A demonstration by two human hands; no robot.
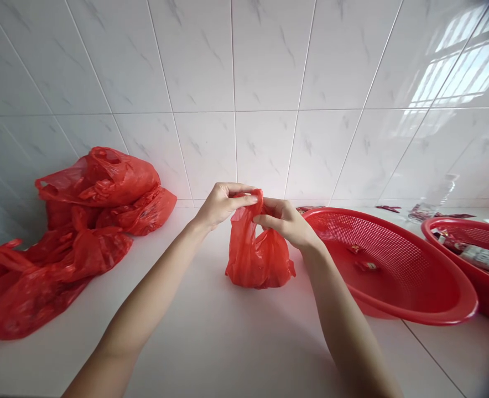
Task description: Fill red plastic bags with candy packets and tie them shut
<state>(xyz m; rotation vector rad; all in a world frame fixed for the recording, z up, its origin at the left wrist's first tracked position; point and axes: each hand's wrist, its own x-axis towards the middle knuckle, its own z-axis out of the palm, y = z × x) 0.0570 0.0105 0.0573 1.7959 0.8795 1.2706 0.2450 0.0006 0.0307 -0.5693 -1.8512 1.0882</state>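
A red plastic bag (261,260) stands upright on the white surface in front of me, its lower part bulging. My left hand (223,204) pinches the gathered top of the bag from the left, thumb and fingers pressed together. From the right, my right hand (284,220) grips the same gathered top, with the thumb pointing left and the fingers closed behind the plastic. Below the hands a gap opens between the bag's handle strips. What lies inside the bag is hidden.
Several filled red plastic bags (115,188) are heaped on the left, against the tiled wall (265,61). A large red basket (414,265), holding a few small wrapped packets (367,266), sits at right. Beyond it stands another red basket (447,224) with packets, near a clear bottle (425,213).
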